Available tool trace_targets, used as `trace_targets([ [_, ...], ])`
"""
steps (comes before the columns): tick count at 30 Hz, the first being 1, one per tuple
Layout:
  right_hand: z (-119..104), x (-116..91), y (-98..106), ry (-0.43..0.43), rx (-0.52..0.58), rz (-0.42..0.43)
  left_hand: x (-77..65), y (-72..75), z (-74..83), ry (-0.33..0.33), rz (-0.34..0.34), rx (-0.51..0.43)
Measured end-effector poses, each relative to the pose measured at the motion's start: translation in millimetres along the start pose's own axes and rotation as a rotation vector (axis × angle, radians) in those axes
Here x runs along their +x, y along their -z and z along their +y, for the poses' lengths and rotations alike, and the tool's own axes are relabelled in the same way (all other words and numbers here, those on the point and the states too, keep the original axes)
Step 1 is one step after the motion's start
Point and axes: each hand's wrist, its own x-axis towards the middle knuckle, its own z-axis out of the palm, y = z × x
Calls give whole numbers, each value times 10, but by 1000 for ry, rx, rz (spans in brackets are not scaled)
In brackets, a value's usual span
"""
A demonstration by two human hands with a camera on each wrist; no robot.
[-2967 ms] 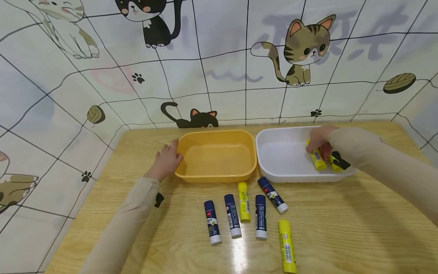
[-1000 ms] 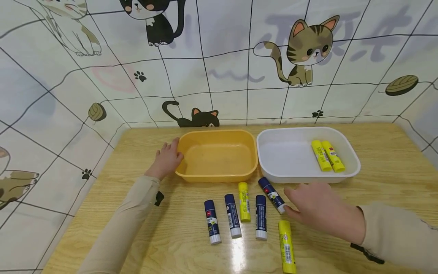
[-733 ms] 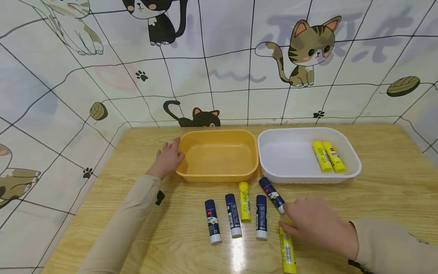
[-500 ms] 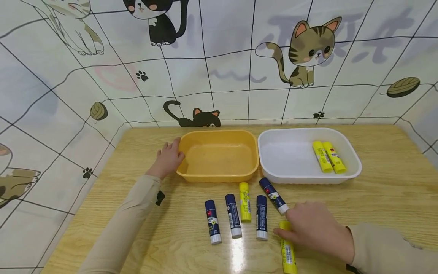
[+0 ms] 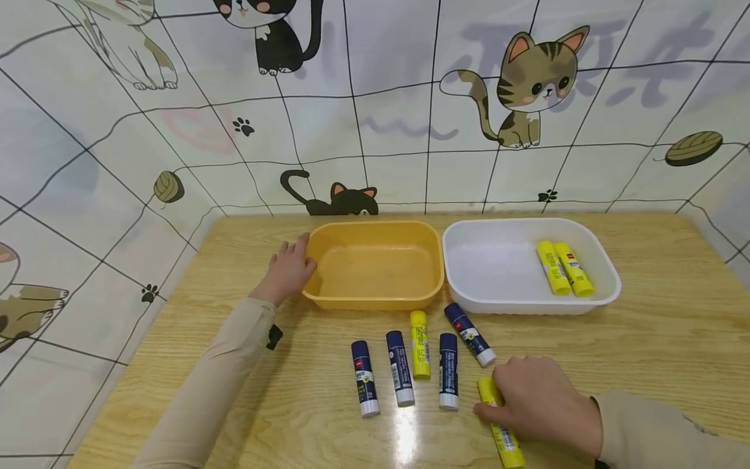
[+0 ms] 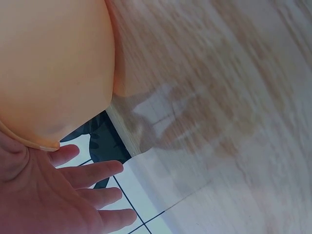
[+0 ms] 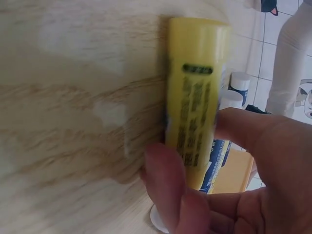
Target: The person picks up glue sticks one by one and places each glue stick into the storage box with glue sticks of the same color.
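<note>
My right hand (image 5: 541,400) pinches a yellow glue stick (image 5: 508,446) between thumb and fingers at the front of the table. The right wrist view shows this yellow glue stick (image 7: 195,92) close up, a fingertip on one side and the thumb on the other. My left hand (image 5: 286,270) rests against the left end of the orange tray (image 5: 375,303), thumb at the rim. In the left wrist view the left hand's fingers (image 6: 100,173) extend straight beside the tray wall (image 6: 53,58).
Several navy glue sticks (image 5: 400,368) with white ends and another yellow glue stick (image 5: 420,345) lie before the trays. Touching or nearly touching the orange tray is a white tray (image 5: 527,307) with two yellow glue sticks (image 5: 553,268) at its right end. A cat-patterned wall covering (image 5: 387,176) stands behind.
My right hand released a yellow glue stick in the white tray, came forward, and took hold of the front yellow one, whose near end has swung right. The left hand stayed at the orange tray.
</note>
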Motion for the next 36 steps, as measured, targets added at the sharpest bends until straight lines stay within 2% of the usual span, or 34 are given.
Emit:
trace_targets([
  [11, -13, 50, 3, 4, 64, -55, 0, 0, 3, -11, 10, -16],
  [23, -24, 31, -3, 37, 60, -43, 10, -4, -5, 3, -5, -25],
  [36, -49, 30, 106, -17, 39, -67, 23, -8, -37, 12, -20, -13],
])
